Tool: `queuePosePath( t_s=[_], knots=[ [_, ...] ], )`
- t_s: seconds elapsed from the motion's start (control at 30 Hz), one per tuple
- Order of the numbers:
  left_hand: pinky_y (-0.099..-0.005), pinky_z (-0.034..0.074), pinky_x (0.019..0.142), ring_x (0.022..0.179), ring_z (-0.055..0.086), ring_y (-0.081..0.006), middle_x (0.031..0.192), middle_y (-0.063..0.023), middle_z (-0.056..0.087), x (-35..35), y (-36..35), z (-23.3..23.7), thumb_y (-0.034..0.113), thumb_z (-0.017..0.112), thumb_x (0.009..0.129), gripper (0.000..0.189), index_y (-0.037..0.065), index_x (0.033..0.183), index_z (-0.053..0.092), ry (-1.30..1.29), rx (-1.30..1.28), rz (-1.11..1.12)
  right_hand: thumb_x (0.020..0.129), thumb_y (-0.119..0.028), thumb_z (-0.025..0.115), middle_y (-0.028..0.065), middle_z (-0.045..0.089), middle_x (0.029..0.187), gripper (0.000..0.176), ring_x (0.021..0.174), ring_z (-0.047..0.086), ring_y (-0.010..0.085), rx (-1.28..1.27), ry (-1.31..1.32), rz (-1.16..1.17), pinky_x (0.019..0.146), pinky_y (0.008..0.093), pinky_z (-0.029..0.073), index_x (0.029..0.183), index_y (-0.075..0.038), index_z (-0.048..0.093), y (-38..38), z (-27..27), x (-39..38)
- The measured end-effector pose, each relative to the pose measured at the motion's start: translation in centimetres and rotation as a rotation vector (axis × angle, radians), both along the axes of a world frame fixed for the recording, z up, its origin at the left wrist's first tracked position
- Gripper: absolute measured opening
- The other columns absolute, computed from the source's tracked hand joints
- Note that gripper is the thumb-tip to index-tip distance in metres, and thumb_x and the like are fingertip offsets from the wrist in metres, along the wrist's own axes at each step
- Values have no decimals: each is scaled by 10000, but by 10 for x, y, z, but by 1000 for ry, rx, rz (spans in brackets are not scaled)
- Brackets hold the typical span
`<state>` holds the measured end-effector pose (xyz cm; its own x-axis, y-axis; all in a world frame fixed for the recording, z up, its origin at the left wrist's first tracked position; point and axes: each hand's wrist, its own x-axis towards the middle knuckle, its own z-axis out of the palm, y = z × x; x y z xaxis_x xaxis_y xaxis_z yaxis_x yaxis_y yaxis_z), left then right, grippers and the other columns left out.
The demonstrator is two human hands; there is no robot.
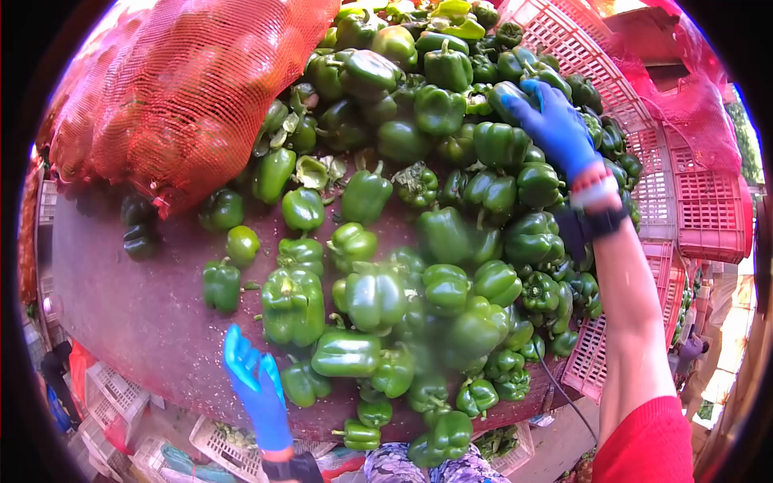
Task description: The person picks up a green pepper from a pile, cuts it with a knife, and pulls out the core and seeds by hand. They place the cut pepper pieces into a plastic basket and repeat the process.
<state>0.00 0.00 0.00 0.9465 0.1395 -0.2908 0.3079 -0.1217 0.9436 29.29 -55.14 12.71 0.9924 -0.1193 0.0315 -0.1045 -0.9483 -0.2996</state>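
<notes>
The blue-gloved right hand [555, 125] is reaching to 1 o'clock on the pepper pile [419, 241], its grip clamping over a dark green pepper [501, 101]. The left hand [256, 390] is hovering at 7 o'clock over the brown surface [137, 322], its grip spread apart and holding nothing, a small pepper [303, 384] lying just beside it at 3 o'clock. A red mesh sack [185, 88] is resting at 10 o'clock.
</notes>
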Motion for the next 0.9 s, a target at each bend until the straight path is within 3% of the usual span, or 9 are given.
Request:
queuePosePath(
  t_s=[0.03,0.1,0.2,0.3,0.57,0.77,0.83,0.87,0.9],
  knots=[
    [-331,446,985,1212,494,-168,1490,-42,450,26,-19,24,340,712,953,742,91,1570,382,-99,237,-15,818,-713,702,272,636,1316,879,1265,607,391,-143,121,-152,1073,479,471,1446,-116,554,-13,-13,19],
    [-275,490,910,1113,539,-129,1410,-27,512,58,-73,30,201,688,962,650,64,1536,416,-16,60,-27,720,-743,763,290,601,1344,990,1272,591,429,-9,108,-240,1074,476,478,1485,-165,515,-37,-33,31],
    [-311,449,1027,1213,515,-137,1397,-39,538,60,-70,-7,176,668,968,593,58,1503,444,61,-71,15,688,-711,809,291,424,1507,1076,1353,503,469,49,140,-378,1131,498,428,1570,-266,386,4,-51,9],
    [-335,397,1110,1289,487,-158,1440,-45,517,61,-58,-14,207,645,992,589,56,1517,425,85,-49,-66,681,-665,835,272,348,1559,1118,1400,455,456,85,85,-346,1159,507,402,1580,-200,360,6,-55,5],
    [-334,434,1067,1239,521,-167,1412,-58,540,53,-60,-24,211,629,1015,576,67,1528,410,93,-13,-23,760,-525,732,221,634,1361,816,1277,607,396,-171,321,-200,1070,498,475,1420,-115,484,28,-20,16],
    [-264,471,902,1090,524,-103,1311,-10,559,49,-65,-35,199,637,1011,517,95,1481,450,29,-21,80,768,-572,708,249,659,1298,767,1223,615,448,197,182,-116,1038,489,484,1354,-101,559,0,-59,-24],
    [-267,467,901,1087,523,-102,1310,-9,560,49,-65,-36,209,640,1013,512,98,1477,455,18,-47,69,811,-429,728,172,704,1128,560,1039,676,315,742,142,89,926,400,528,1245,-89,627,8,-62,-41],
    [-364,408,1116,1284,511,-200,1454,-82,523,49,-58,-38,260,604,1038,613,69,1563,351,74,-19,18,809,-380,737,123,708,1063,491,970,663,226,959,267,181,892,368,532,1200,-94,655,16,-64,-50],
    [-362,408,1115,1283,511,-197,1453,-81,522,48,-56,-40,259,602,1038,609,69,1561,355,52,17,7,776,-380,754,134,719,1065,492,970,683,271,1000,298,357,872,389,542,1155,-80,660,40,-49,-76]
  ],
)
